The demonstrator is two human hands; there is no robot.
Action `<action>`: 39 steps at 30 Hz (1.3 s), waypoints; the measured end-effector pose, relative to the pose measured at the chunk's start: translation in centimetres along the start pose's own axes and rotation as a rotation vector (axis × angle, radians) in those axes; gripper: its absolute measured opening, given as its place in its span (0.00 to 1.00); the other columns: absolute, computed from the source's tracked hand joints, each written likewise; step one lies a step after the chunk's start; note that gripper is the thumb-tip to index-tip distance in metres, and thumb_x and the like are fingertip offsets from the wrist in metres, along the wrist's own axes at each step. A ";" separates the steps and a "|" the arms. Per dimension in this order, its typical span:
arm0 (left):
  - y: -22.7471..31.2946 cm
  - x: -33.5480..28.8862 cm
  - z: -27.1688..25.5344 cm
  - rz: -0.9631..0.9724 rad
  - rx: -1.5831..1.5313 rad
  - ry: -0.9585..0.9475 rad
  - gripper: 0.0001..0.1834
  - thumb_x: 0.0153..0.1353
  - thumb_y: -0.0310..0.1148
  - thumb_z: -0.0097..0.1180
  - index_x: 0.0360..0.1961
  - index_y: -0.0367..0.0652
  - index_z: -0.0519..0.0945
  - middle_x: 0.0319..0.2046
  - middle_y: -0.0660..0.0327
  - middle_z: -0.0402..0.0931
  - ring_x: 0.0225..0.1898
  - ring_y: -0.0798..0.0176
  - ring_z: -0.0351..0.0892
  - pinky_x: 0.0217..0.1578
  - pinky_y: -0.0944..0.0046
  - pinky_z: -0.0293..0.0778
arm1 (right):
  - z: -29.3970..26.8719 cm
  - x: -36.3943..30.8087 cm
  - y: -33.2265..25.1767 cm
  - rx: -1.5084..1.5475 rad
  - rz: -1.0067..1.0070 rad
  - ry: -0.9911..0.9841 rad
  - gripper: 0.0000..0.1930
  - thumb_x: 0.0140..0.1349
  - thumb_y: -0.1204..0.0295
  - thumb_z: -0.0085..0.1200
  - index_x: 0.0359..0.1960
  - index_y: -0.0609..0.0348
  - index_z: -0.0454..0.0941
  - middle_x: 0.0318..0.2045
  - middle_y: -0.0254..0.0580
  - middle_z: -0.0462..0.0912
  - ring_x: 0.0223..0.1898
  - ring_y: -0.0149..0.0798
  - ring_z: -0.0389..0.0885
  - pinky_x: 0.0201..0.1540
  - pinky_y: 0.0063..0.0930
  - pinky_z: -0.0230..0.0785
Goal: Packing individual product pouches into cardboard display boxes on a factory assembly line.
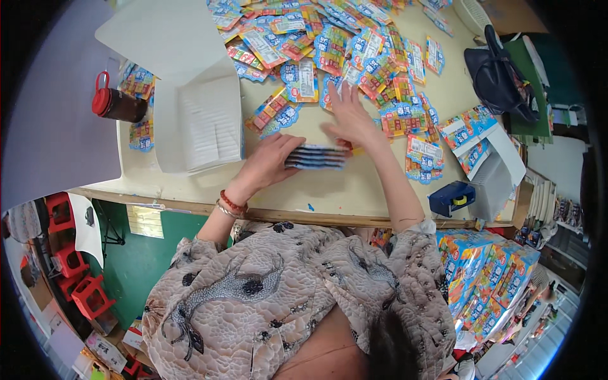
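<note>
My left hand [273, 159] is closed around the left end of a small stack of flat, colourful card packets [316, 157], held on edge over the near part of the table. My right hand [354, 120] reaches past the stack with its fingers stretched out over the loose packets, its thumb side blurred. Under and beyond its fingertips spreads a heap of blue, yellow and red packets [330, 49], some showing their white-labelled backs. One packet [277, 113] lies between my two hands, at the near edge of the heap.
Left of my hands stands an open white box [209, 120]; beyond it is a brown bottle with a red lid [120, 104]. At right are an opened printed carton [472, 136], a blue tape dispenser [451, 197] and a dark bag [500, 76]. Printed cartons [487, 272] stand below the table.
</note>
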State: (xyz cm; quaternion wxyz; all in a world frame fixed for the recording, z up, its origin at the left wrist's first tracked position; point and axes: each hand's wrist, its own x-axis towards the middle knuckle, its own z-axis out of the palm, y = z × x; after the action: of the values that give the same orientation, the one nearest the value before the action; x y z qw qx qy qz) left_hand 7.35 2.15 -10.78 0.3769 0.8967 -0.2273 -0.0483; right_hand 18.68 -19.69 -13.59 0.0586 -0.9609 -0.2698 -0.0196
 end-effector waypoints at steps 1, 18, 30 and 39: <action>-0.1 0.3 -0.1 0.001 0.000 0.004 0.34 0.40 0.28 0.69 0.53 0.42 0.72 0.49 0.57 0.75 0.51 0.48 0.72 0.52 0.53 0.70 | 0.2 0.5 -0.3 -0.013 0.037 -0.003 0.37 0.55 0.73 0.53 0.68 0.56 0.53 0.61 0.64 0.64 0.60 0.66 0.65 0.47 0.42 0.76; 0.7 0.7 -1.1 -0.048 -0.031 0.029 0.35 0.40 0.27 0.69 0.53 0.48 0.71 0.51 0.55 0.70 0.50 0.50 0.68 0.53 0.54 0.68 | -4.0 -1.9 2.0 1.370 0.190 -0.222 0.15 0.57 0.70 0.45 0.37 0.67 0.80 0.42 0.51 0.81 0.55 0.46 0.75 0.58 0.33 0.65; 0.4 0.7 -0.6 0.082 0.077 0.209 0.38 0.36 0.28 0.73 0.53 0.51 0.71 0.63 0.52 0.57 0.62 0.45 0.60 0.60 0.51 0.62 | -1.9 0.9 1.2 0.324 -0.260 -0.047 0.24 0.56 0.82 0.48 0.56 0.55 0.66 0.56 0.47 0.72 0.58 0.50 0.72 0.44 0.36 0.76; -0.2 1.3 -0.8 0.062 0.009 -0.013 0.39 0.37 0.27 0.70 0.56 0.46 0.70 0.54 0.57 0.71 0.55 0.49 0.69 0.57 0.53 0.66 | -2.0 1.3 -0.6 0.573 -0.054 0.226 0.32 0.60 0.64 0.58 0.63 0.60 0.58 0.60 0.55 0.66 0.59 0.52 0.69 0.57 0.40 0.67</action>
State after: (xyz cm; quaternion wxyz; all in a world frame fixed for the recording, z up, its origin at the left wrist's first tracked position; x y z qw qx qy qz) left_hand 8.80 2.21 -10.31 0.3728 0.8905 -0.2575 -0.0416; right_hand 19.46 -18.74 -11.47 0.3563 -0.8895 -0.2815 -0.0507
